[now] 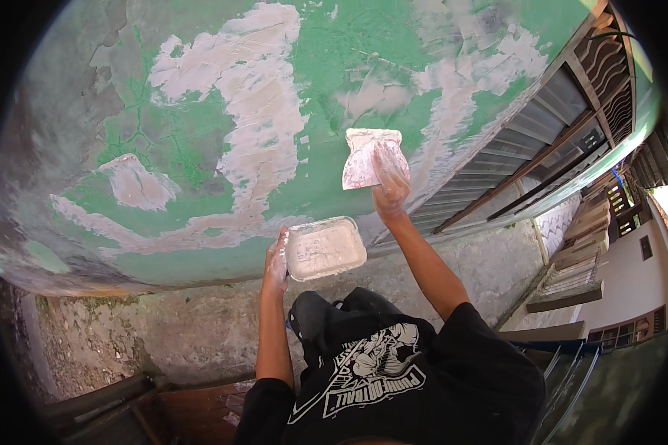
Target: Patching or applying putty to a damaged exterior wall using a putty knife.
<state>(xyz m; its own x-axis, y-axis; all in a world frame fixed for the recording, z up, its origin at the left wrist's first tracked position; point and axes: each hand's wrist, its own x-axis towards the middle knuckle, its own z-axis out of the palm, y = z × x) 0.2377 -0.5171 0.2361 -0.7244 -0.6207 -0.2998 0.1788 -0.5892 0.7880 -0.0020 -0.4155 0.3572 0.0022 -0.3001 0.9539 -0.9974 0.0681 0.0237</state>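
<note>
My right hand (392,187) grips a wide putty knife (360,165), its blade smeared with whitish filler and a thick bead along the far edge. The blade is in front of the green wall (326,81); I cannot tell whether it touches. Lower and to the left, my left hand (276,261) holds a shallow rectangular tub (363,248) by its left side. Pale wet putty (323,248) fills much of the tub. Broad patches of filler (256,111) cover the wall left of the knife, and another filler patch (453,104) lies to its right.
A slatted window (490,167) with a dark frame is set in the wall at right. Below the wall runs a rough concrete strip (200,326). Brown wooden boards (193,415) lie at lower left, and a blue metal rack (571,378) stands at lower right.
</note>
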